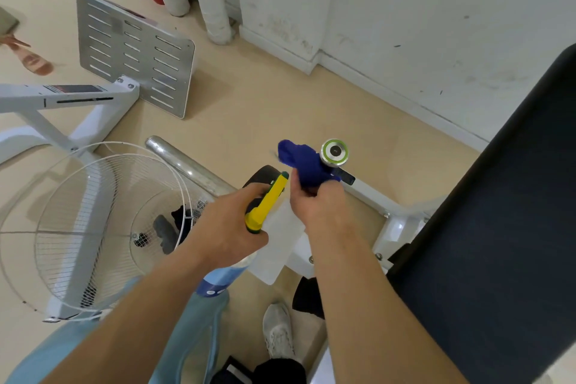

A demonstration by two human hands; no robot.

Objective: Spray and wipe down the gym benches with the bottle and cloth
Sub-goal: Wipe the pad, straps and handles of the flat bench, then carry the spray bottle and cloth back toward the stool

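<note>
Left hand (232,221) grips bottle (265,206), nozzle seemingly aimed forward for spraying; right hand (318,203) clutches bunched cloth (302,165), ready beside bench (486,227).

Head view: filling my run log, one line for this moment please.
left hand: holds spray bottle | right hand: grips blue cloth | bench pad: untouched

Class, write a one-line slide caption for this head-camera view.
Left hand grips a yellow-topped spray bottle, right hand bunches a blue cloth, beside a dark padded bench.
</note>
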